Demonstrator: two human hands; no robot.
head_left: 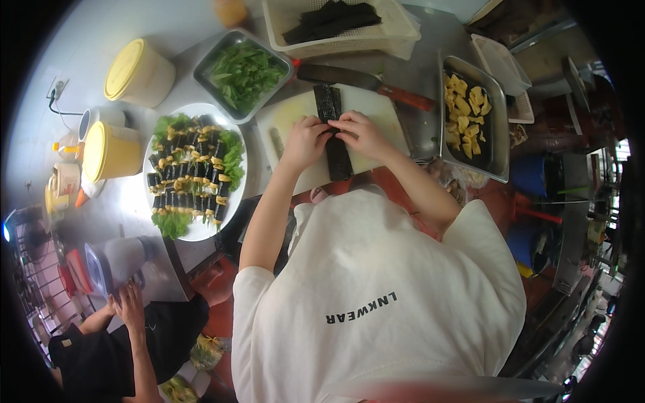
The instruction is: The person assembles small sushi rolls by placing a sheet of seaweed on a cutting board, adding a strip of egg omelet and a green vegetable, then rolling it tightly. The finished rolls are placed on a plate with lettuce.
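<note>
A long, flat strip of dark seaweed (340, 160) lies lengthwise on a white cutting board (289, 117). Both my hands meet at its middle. My left hand (307, 142) has its fingers pinched on the strip's left edge. From the other side, my right hand (361, 133) grips the strip, its fingertips almost touching the left ones. What lies under the fingertips is hidden. Beyond the strip, a large knife (342, 75) with a red-brown wooden handle rests across the board's far edge, its handle to the right.
To the left stands a white plate (201, 234) of dark rolls with yellow bands and lettuce. Leafy greens (245, 70) fill a metal tray; dark sheets (332, 20) lie in a basket. Yellow pieces (463, 115) sit in a right-hand tray. At lower left, another person's hands (129, 305) touch a container.
</note>
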